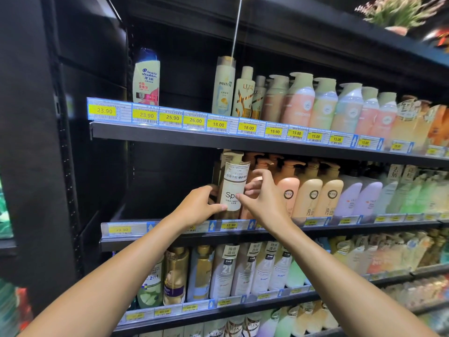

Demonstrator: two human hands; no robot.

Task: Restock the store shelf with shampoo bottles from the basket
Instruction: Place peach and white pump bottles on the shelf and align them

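A tall brown pump shampoo bottle with a white label [232,188] stands upright on the middle shelf [155,235], at the left end of a row of pump bottles. My left hand [198,206] grips its left side, thumb across the lower label. From the right, my right hand [263,198] holds it with thumb on the label and fingers curled round its right side. The shelf space left of the bottle is dark and bare. The basket is out of view.
Peach, beige and lilac pump bottles [313,193] stand close to the right of the held bottle. The top shelf [170,132] carries a lone white bottle [146,77] at left and a row at right. Lower shelves are packed with bottles [226,271]. A black side panel [31,142] bounds the left.
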